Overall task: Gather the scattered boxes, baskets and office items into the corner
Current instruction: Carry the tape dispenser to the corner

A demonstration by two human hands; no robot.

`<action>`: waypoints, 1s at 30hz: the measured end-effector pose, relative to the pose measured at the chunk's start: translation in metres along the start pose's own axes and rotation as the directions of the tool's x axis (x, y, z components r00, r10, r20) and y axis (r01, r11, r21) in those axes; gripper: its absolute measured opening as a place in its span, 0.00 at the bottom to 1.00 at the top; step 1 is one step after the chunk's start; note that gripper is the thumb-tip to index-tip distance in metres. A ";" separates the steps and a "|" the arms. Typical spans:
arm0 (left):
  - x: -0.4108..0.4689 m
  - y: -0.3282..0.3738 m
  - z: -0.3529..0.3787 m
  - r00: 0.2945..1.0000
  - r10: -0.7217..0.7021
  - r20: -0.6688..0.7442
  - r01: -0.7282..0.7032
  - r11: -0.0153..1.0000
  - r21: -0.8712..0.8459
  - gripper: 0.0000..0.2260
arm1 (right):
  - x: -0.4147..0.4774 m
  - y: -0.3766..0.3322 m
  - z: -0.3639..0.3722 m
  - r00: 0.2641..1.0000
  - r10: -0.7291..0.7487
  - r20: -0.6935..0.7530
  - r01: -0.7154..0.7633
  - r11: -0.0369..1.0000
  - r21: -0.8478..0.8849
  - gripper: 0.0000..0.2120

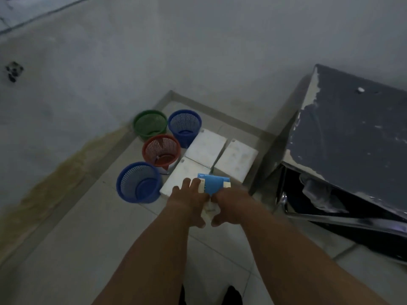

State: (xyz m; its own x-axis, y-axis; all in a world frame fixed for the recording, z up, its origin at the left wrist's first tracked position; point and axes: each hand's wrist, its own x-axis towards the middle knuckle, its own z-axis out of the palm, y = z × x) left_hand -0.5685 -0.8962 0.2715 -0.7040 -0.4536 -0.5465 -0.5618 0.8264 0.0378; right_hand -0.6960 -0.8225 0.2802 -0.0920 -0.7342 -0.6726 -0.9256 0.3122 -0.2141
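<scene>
While held two-handed, blue box [214, 183] above white boxes [206, 148].

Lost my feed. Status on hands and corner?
Both hands gripping blue-and-white box. Four mesh baskets, three white boxes cornered. Path clear.

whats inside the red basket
Nothing shows inside the red basket: through its open top only its bare red bottom is seen. It stands upright among the other baskets.
</scene>
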 end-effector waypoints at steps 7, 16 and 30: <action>0.092 -0.073 0.008 0.983 0.140 0.118 -0.132 0.989 -0.070 0.33 | 0.105 -0.001 -0.011 0.989 0.135 0.064 -0.143 0.979 0.148 0.27; 0.194 -0.092 0.124 0.951 0.204 0.233 -0.184 0.977 -0.103 0.28 | 0.218 0.034 0.081 0.966 0.142 0.217 -0.188 0.959 0.211 0.26; 0.353 -0.056 0.368 0.915 0.127 0.383 -0.071 0.985 -0.156 0.25 | 0.397 0.117 0.311 0.957 0.186 0.224 -0.235 0.948 0.215 0.29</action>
State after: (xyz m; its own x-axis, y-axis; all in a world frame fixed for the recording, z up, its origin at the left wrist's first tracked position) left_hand -0.6254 -0.9794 -0.2316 -0.5492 -0.1828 -0.8155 -0.5710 0.7945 0.2064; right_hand -0.7262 -0.8901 -0.2321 -0.1780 -0.5090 -0.8422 -0.7768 0.5981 -0.1972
